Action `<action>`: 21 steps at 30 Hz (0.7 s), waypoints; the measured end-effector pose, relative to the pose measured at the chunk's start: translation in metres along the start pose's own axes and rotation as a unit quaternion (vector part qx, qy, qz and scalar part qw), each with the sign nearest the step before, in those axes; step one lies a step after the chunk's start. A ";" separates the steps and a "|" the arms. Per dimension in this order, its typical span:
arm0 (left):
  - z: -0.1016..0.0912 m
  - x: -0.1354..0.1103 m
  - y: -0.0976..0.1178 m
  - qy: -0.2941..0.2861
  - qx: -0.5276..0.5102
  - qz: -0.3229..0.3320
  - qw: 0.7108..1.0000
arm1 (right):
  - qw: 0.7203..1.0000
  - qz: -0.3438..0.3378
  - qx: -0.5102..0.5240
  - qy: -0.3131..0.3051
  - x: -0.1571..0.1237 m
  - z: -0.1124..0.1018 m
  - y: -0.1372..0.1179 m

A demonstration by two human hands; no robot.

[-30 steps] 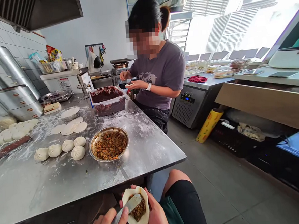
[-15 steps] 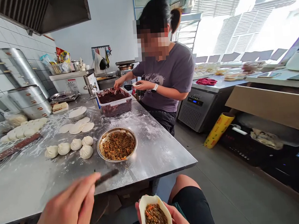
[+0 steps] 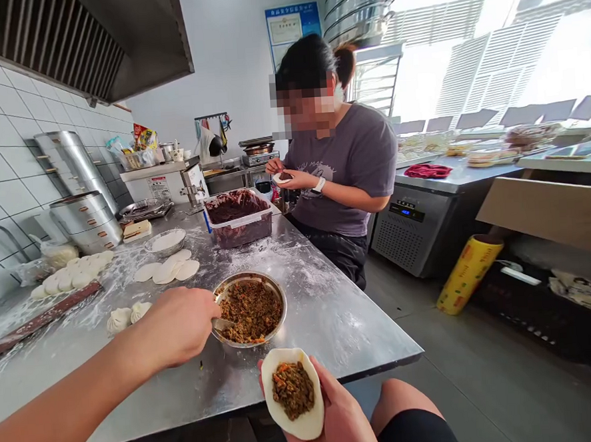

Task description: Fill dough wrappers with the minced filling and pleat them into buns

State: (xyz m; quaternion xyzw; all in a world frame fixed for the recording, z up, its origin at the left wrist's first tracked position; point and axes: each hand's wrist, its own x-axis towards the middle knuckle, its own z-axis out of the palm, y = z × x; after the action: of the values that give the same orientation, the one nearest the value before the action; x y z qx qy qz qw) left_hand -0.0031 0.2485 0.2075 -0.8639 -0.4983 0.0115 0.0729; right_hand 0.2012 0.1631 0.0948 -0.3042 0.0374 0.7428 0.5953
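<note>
At the near edge of the steel table, my right hand (image 3: pixel 342 408), palm up, cradles an oval dough wrapper (image 3: pixel 308 428). A mound of chopped brown filling with orange bits (image 3: pixel 292 389) lies in its middle. My left hand (image 3: pixel 184 324) is closed round a spatula (image 3: pixel 224 324), whose handle is mostly hidden by the fingers. The blade dips into the left side of a metal bowl (image 3: pixel 282 315) of the same filling. Behind my left wrist, pleated buns (image 3: pixel 119 321) show in part. Flat round wrappers (image 3: pixel 166 272) lie beyond the bowl.
Across the table (image 3: pixel 332 325) a co-worker (image 3: pixel 347 164) holds a wrapper with dark filling beside a plastic tub (image 3: pixel 241 232) of dark paste. Further left are a flour bowl (image 3: pixel 165 243), dough pieces (image 3: pixel 73 274), a rolling pin (image 3: pixel 41 322) and steamers (image 3: pixel 86 224).
My left hand has moved forward and right, bringing the spatula into the bowl. The filled wrapper in my right hand is higher in view. The co-worker's hand has left the tub.
</note>
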 end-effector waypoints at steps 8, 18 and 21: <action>-0.016 0.002 -0.004 -0.061 -0.123 0.037 0.990 | 1.000 -0.015 0.005 0.011 -0.002 0.017 0.005; 0.004 0.028 -0.022 -0.196 -0.284 -0.021 0.939 | 0.998 -0.024 0.045 0.043 -0.004 0.038 0.008; 0.008 0.028 -0.019 -0.195 -0.293 -0.038 0.935 | 0.996 -0.035 0.062 0.061 -0.003 0.043 0.010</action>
State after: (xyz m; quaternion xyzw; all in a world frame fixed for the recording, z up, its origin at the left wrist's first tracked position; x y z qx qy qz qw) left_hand -0.0065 0.2831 0.2040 -0.8083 -0.5162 0.0306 -0.2815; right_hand 0.1753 0.1753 0.1286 -0.3122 0.1089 0.6977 0.6355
